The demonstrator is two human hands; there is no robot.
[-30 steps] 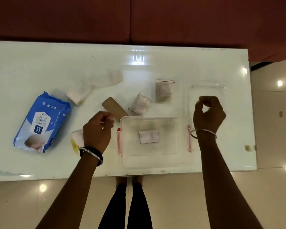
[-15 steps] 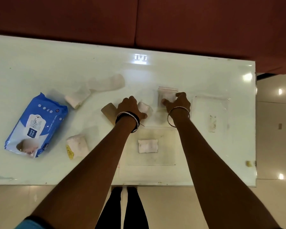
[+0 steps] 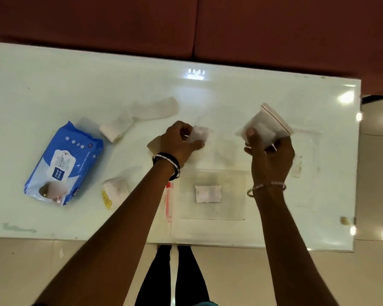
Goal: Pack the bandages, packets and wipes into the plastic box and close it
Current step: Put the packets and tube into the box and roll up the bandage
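The clear plastic box (image 3: 212, 226) sits open at the table's near edge, with one white packet (image 3: 207, 193) on its floor and a red latch on its left side. Just beyond the box, my left hand (image 3: 179, 143) grips a small white packet (image 3: 198, 133). My right hand (image 3: 271, 155) holds a zip-top packet (image 3: 264, 125) with a red seal, lifted above the table. A partly unrolled bandage (image 3: 139, 119) lies at the back left. A bandage roll (image 3: 116, 188) with a yellow tag lies left of the box. The blue wipes pack (image 3: 64, 164) is at far left.
The box's clear lid (image 3: 305, 151) lies flat right of my right hand. A brown cardboard piece (image 3: 154, 144) peeks out behind my left wrist. The white glossy table (image 3: 75, 85) ends near my legs; a red sofa runs along its far side.
Both hands closed on the two packets beyond the box. The right hand has lifted its zip-top packet off the table and moved right; the left hand holds its packet near where it lay.
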